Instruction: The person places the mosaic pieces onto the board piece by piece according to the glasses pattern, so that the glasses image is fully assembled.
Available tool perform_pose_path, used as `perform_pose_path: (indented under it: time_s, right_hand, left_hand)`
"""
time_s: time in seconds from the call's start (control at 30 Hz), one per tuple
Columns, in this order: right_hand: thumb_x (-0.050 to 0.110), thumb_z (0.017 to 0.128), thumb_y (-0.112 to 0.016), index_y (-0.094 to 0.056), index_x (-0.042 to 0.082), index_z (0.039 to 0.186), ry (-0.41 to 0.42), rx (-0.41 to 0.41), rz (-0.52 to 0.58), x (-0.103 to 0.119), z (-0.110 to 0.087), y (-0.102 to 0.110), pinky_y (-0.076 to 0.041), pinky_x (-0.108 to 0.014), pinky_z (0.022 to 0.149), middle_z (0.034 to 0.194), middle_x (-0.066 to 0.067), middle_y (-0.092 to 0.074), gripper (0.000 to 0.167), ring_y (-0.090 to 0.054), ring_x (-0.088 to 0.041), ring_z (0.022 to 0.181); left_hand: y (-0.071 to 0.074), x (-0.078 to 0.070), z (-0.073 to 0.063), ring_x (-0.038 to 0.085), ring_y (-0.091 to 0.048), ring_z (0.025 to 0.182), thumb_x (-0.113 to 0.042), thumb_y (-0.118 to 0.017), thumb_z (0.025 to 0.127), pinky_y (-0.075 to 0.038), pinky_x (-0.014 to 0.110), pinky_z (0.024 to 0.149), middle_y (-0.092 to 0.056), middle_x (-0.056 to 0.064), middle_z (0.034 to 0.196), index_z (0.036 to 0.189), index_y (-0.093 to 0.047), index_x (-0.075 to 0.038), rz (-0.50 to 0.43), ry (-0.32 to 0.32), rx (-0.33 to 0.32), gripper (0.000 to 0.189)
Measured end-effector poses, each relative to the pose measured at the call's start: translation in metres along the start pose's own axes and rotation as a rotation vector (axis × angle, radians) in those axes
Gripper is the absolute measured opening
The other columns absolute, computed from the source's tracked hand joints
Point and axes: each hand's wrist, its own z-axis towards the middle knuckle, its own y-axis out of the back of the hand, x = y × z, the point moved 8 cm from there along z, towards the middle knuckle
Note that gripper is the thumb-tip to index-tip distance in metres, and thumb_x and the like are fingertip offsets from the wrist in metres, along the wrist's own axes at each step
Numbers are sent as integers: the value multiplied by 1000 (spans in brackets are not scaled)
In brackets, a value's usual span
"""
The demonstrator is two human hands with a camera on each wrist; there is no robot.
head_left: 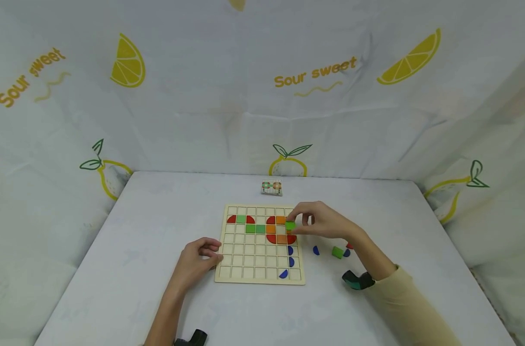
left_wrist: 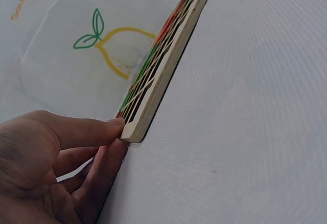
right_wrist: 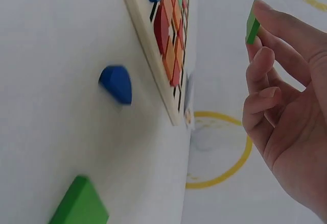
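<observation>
A pale wooden grid board (head_left: 254, 282) lies on the white table, with red, orange and green pieces in its upper rows and blue half-round pieces (head_left: 291, 262) at its lower right. My left hand (head_left: 195, 262) grips the board's left edge, thumb and fingertips right at the rim. Between thumb and index finger my right hand (head_left: 320, 221) pinches a green square tile (right_wrist: 252, 24). That tile is raised over the board's upper right, where it overlaps the orange and red pieces in the head view.
Right of the board lie a blue half-round piece (head_left: 316, 250), another green tile (head_left: 338, 252), a second blue piece (head_left: 346, 253) and a red piece (head_left: 350, 245) partly behind the right forearm. A small pattern card (head_left: 271, 187) stands beyond the board, before a lemon-print cloth (head_left: 210, 134).
</observation>
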Motion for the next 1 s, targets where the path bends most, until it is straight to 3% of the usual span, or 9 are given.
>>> perform_pose_path:
  time_s: [0.17,0.53,0.67,0.87,1.0]
  right_hand:
    - [26,95,-85,-80,18,122,57,16,9,22,25,-13,-55,-27,76,116,1,-79,29,-64,-20,87]
    - [26,96,-85,-80,16,122,70,91,10,42,83,-53,-54,-21,74,116,0,-77,29,-62,-9,81]
    - [27,95,-86,-80,15,120,87,114,-17,48,100,-67,-52,-21,72,114,-1,-77,29,-60,-11,77]
    - [28,96,-84,-81,13,119,69,155,-69,54,119,-83,-56,-24,86,117,-1,-80,27,-70,-17,93]
    - [28,97,-84,-81,15,118,32,167,-120,55,127,-91,-58,-28,87,116,2,-81,25,-73,-16,100]
  left_hand:
    - [0,0,0,15,-68,90,-3,-83,89,-56,21,70,-74,11,106,117,-75,-4,0,3,5,29]
    - [3,-2,-1,16,-68,91,-3,-82,89,-57,21,70,-73,11,105,117,-75,-4,5,2,-4,29]
    - [3,-1,-1,16,-68,91,-4,-83,89,-57,21,70,-73,11,106,118,-75,-4,-4,6,8,29]
    - [2,0,-1,15,-68,91,-4,-83,90,-57,22,70,-74,12,108,118,-75,-3,-12,9,22,30]
    - [0,0,-1,15,-68,91,-3,-82,90,-57,22,70,-74,12,108,119,-75,-3,-16,3,25,30]
